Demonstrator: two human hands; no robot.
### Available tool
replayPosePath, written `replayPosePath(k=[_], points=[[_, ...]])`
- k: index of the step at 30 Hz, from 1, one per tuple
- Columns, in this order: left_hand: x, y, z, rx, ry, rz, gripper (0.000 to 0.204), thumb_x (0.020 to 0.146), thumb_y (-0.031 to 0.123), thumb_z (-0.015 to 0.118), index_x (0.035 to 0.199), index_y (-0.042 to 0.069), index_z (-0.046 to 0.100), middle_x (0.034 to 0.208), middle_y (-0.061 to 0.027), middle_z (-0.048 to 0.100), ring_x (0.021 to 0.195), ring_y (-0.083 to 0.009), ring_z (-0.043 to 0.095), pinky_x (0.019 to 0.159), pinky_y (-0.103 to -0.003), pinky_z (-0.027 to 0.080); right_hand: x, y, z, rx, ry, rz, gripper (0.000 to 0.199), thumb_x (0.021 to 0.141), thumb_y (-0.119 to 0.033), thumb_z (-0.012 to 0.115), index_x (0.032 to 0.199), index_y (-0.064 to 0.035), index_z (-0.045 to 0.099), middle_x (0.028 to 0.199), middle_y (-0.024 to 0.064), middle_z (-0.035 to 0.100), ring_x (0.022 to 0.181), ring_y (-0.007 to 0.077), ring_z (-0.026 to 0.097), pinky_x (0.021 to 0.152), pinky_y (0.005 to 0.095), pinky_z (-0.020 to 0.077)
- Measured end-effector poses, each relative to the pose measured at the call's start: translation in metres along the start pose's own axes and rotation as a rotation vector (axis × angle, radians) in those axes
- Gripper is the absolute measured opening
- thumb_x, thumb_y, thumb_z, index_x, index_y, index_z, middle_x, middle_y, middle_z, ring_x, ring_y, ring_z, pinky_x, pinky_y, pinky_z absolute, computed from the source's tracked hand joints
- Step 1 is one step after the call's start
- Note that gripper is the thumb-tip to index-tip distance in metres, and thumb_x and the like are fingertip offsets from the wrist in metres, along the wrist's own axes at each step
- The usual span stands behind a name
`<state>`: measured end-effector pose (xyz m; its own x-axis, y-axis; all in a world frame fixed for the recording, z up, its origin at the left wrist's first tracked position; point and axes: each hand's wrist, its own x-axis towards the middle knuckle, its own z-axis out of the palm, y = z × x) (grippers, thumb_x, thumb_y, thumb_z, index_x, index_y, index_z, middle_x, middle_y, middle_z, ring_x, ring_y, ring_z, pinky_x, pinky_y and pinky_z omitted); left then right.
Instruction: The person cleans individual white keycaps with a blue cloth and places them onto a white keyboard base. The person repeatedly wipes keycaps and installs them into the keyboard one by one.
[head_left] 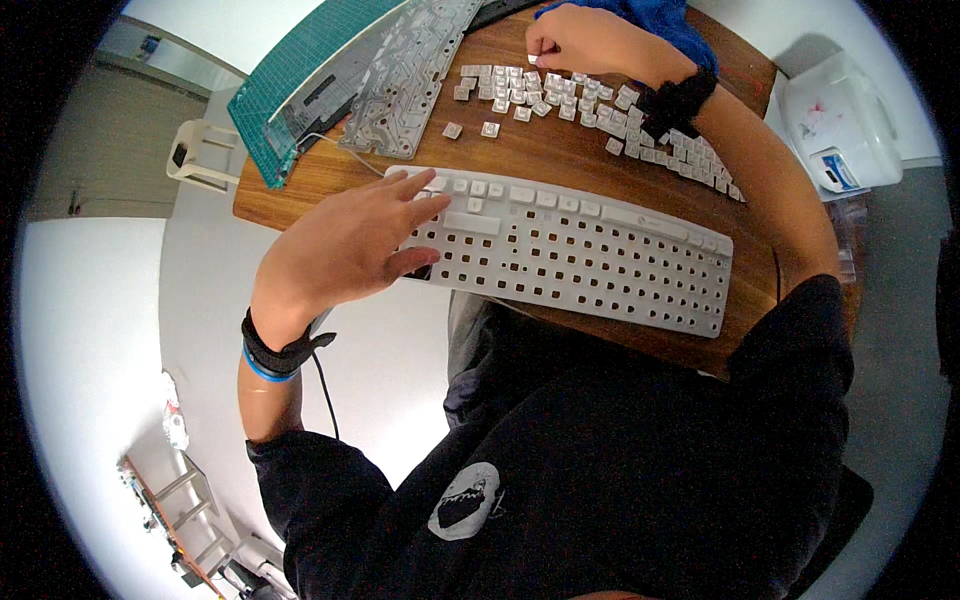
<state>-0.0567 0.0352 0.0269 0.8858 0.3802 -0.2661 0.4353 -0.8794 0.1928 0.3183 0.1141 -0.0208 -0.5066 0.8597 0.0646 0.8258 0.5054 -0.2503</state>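
A white keyboard frame [600, 262] lies at the table's near edge, with rows of square holes and some keycaps fitted along its far side and left part. My left hand [345, 240] rests over its left end, fingers spread and touching it. Beyond the keyboard, many loose white keycaps [568, 105] are spread on the wood, most of them in rough rows. At the far side of these, my right hand [590, 45] pinches a white keycap [533, 60] between thumb and fingers, at or just above the table; the exact height is unclear.
Clear circuit sheets [400, 85] and a green cutting mat [300, 70] lie at the far left. Blue cloth [665, 30] is bunched behind my right hand. A translucent plastic bin [840, 115] stands at the right. A white stool [205, 155] is left of the wooden table [265, 205].
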Motion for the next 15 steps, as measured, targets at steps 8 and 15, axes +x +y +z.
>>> replayPosePath(k=[8,15], points=[[0.051,0.012,-0.033,-0.197,0.304,0.034,0.061,0.102,0.024,0.075,0.157,0.006,0.055,0.148,-0.0232,0.065,0.123,-0.042,0.071,0.106,-0.047,0.055,0.0,0.015,-0.007,0.157,0.238,-0.008,0.026,0.105,-0.021,0.065,0.112,0.0038,0.072,0.099,0.0184,0.077,0.087,0.0355,0.073,0.079,0.0457,0.0584],[0.18,-0.034,-0.035,-0.664,0.664,0.149,0.057,0.105,0.018,0.075,0.156,0.003,0.055,0.136,-0.0154,0.073,0.12,-0.0213,0.072,0.104,-0.038,0.06,-0.022,-0.016,-0.04,0.567,0.404,0.033,0.021,0.105,-0.014,0.066,0.117,0.0028,0.068,0.104,0.0226,0.072,0.096,0.0359,0.07,0.087,0.0463,0.0577]])
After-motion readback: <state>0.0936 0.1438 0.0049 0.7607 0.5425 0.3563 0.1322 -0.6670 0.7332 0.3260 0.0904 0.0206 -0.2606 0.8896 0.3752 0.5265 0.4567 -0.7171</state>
